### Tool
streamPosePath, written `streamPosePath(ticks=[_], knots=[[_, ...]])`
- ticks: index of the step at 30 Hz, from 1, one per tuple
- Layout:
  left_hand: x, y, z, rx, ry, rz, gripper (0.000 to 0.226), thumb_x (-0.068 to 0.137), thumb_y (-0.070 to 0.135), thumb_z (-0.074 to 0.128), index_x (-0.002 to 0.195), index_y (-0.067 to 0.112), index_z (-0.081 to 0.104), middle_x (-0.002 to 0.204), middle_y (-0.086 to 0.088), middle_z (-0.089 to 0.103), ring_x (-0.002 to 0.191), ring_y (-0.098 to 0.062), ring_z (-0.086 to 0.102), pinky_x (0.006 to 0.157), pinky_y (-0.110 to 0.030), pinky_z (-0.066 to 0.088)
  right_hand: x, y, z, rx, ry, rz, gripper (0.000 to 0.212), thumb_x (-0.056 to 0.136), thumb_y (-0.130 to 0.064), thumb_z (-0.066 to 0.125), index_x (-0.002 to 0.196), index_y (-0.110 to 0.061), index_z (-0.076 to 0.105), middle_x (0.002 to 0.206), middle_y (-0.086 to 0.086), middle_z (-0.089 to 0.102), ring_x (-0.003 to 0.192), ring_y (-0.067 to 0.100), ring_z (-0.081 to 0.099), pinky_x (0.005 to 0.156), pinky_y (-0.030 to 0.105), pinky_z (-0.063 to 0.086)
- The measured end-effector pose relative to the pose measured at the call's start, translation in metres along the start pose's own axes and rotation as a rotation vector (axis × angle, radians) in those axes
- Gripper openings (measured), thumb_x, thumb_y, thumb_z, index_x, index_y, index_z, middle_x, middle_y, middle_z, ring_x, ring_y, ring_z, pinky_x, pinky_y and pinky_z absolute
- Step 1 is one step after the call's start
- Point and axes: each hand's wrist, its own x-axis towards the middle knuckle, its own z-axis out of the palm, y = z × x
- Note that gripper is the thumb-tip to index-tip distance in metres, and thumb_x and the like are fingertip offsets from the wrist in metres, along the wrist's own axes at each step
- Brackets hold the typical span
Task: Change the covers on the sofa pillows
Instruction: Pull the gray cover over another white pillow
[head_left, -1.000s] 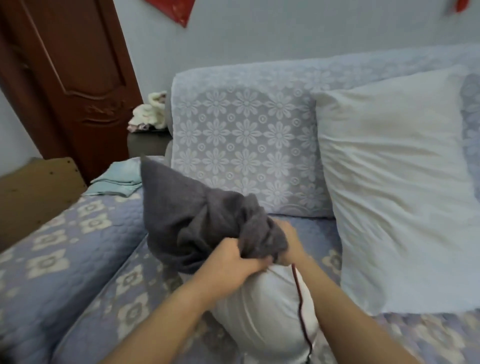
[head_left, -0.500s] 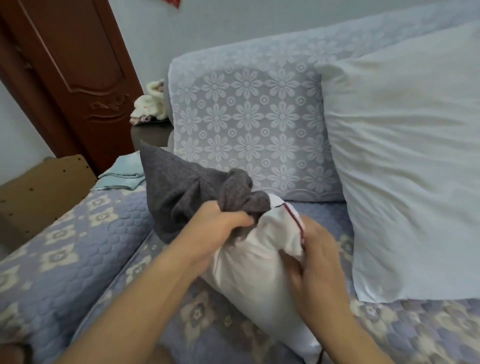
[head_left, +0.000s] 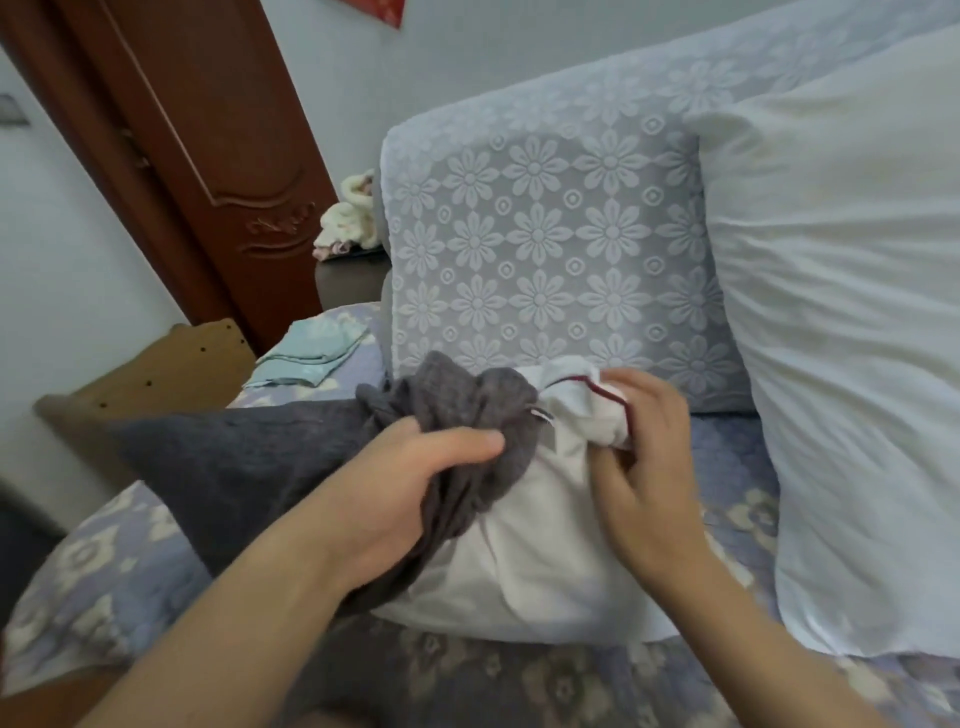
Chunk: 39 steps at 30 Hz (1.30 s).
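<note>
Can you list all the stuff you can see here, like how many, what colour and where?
grey cover: one, dark grey, bunched over the left end of the pillow on the sofa seat
white pillow: one, white with a dark red trim line, on the seat, partly out of the cover
flowered cushion: one, pale blue-grey with white flowers, against the sofa back
big bare pillow: one, white, leaning at the right
folded cloth: one, light turquoise, on the sofa arm
sofa: one, lilac quilted with pale flowers
door: one, dark red-brown, at the left
left hand: one, grips the grey cover
right hand: one, pinches the white pillow's corner
</note>
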Motion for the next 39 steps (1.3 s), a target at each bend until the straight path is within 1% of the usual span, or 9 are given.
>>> streamPosePath(ticks=[4,8,12,17,20,28,32,36,39], knots=[[-0.002,-0.011,-0.003,0.144,0.094,-0.007,0.057,0.052,-0.001,0.058,0.105,-0.021,0.054,0.096,-0.027,0.062,0.089,-0.041,0.062,0.077,-0.047,0.042,0.000,-0.013,-0.002,0.155,-0.138,0.120,0.025,0.097,-0.036,0.047,0.120,-0.041,0.056,0.117,-0.020,0.062,0.113,0.005,0.057,0.097,0.020,0.040],[-0.007,-0.010,-0.008,0.013,0.008,-0.015,0.058,0.047,-0.013,0.047,0.103,-0.028,0.052,0.114,-0.030,0.064,0.117,-0.052,0.058,0.109,-0.057,0.042,0.001,-0.006,-0.009,0.054,-0.193,0.067,0.024,0.098,-0.035,0.048,0.118,-0.037,0.060,0.113,-0.035,0.062,0.105,-0.005,0.060,0.091,0.011,0.041],[-0.011,-0.002,-0.003,0.281,-0.063,-0.077,0.053,0.063,-0.025,0.042,0.093,0.001,0.078,0.110,-0.020,0.074,0.111,-0.036,0.067,0.099,-0.050,0.049,-0.010,-0.002,-0.006,0.011,-0.256,0.055,0.023,0.098,-0.035,0.050,0.113,-0.031,0.066,0.100,-0.013,0.065,0.094,0.011,0.060,0.086,0.034,0.047],[-0.014,0.026,-0.015,0.931,-0.206,-0.151,0.060,0.055,0.018,0.065,0.114,0.029,0.072,0.117,0.006,0.072,0.113,-0.019,0.066,0.103,-0.051,0.048,-0.008,-0.006,-0.005,-0.055,-0.302,0.048,0.021,0.100,-0.038,0.047,0.109,-0.033,0.066,0.101,-0.012,0.056,0.095,0.016,0.054,0.084,0.040,0.046],[-0.015,0.038,-0.015,1.085,-0.288,-0.104,0.046,0.076,0.014,0.056,0.114,0.037,0.070,0.116,0.020,0.070,0.111,-0.002,0.063,0.102,-0.035,0.048,-0.006,-0.009,-0.003,-0.126,-0.356,-0.022,0.022,0.099,-0.037,0.049,0.098,-0.026,0.068,0.100,-0.011,0.057,0.091,0.019,0.053,0.079,0.044,0.045],[0.001,0.001,-0.018,1.148,0.055,0.303,0.039,0.094,0.001,0.051,0.057,0.009,0.057,0.065,0.006,0.064,0.067,-0.005,0.061,0.058,-0.029,0.042,-0.006,-0.021,0.003,-0.282,-0.477,-0.075,0.024,0.090,-0.035,0.044,0.074,-0.024,0.057,0.080,-0.012,0.054,0.080,0.016,0.046,0.072,0.034,0.032],[0.011,-0.010,0.004,1.071,0.287,0.399,0.042,0.085,-0.014,0.045,0.069,0.024,0.034,0.061,0.013,0.031,0.051,-0.004,0.031,0.038,-0.014,0.031,-0.006,-0.029,0.004,0.037,-0.149,0.372,0.014,0.087,-0.032,0.061,0.078,-0.023,0.066,0.078,-0.015,0.069,0.079,0.003,0.061,0.073,0.031,0.045],[0.003,-0.001,0.027,1.050,0.247,0.387,0.043,0.063,-0.014,0.069,0.060,0.022,0.046,0.052,-0.003,0.051,0.044,-0.010,0.049,0.035,-0.017,0.031,0.001,-0.026,-0.003,0.157,-0.161,0.473,0.020,0.082,-0.021,0.078,0.072,-0.021,0.061,0.068,-0.012,0.065,0.067,0.005,0.060,0.067,0.033,0.049],[0.001,-0.014,0.018,1.056,0.267,0.644,0.021,0.081,-0.007,0.065,0.078,0.013,0.068,0.075,0.010,0.066,0.071,-0.009,0.068,0.067,-0.010,0.047,-0.002,-0.023,0.000,0.167,-0.201,0.438,0.017,0.077,-0.020,0.077,0.068,-0.021,0.062,0.073,-0.009,0.066,0.077,0.011,0.063,0.073,0.038,0.050]])
